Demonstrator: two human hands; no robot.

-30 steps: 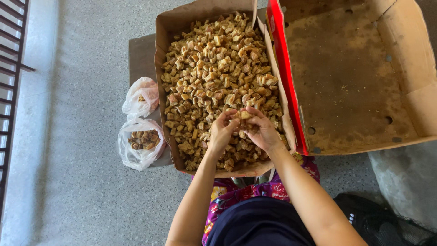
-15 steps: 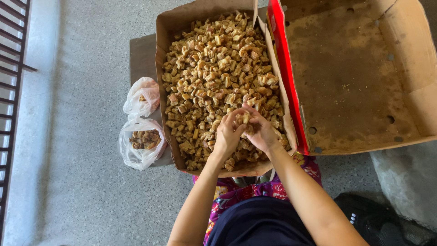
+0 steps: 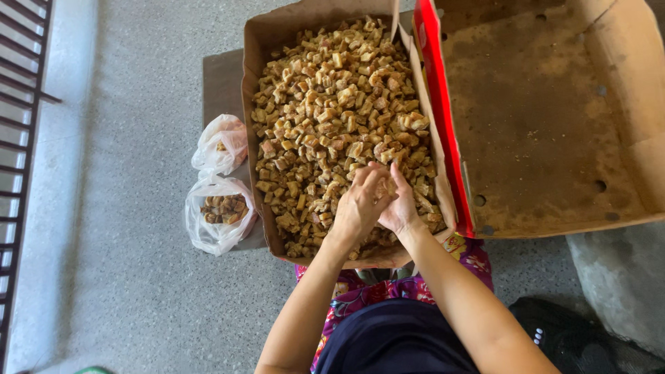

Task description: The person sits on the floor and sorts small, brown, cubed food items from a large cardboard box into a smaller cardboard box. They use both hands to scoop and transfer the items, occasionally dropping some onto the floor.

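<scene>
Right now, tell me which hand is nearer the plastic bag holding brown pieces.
Left. The left hand is over the full box's near end, right of the plastic bag. The right hand presses against it on its far side, farther from the bag.

Matt brown cardboard forms both the full box (image 3: 258, 97) and the stained, rough-bottomed empty box (image 3: 554, 125) with its glossy red printed flap (image 3: 443, 131), while the chunks (image 3: 332, 104) look dry and crusty, the bags (image 3: 218, 215) thin shiny plastic, and the floor (image 3: 125, 298) speckled rough concrete.
</scene>
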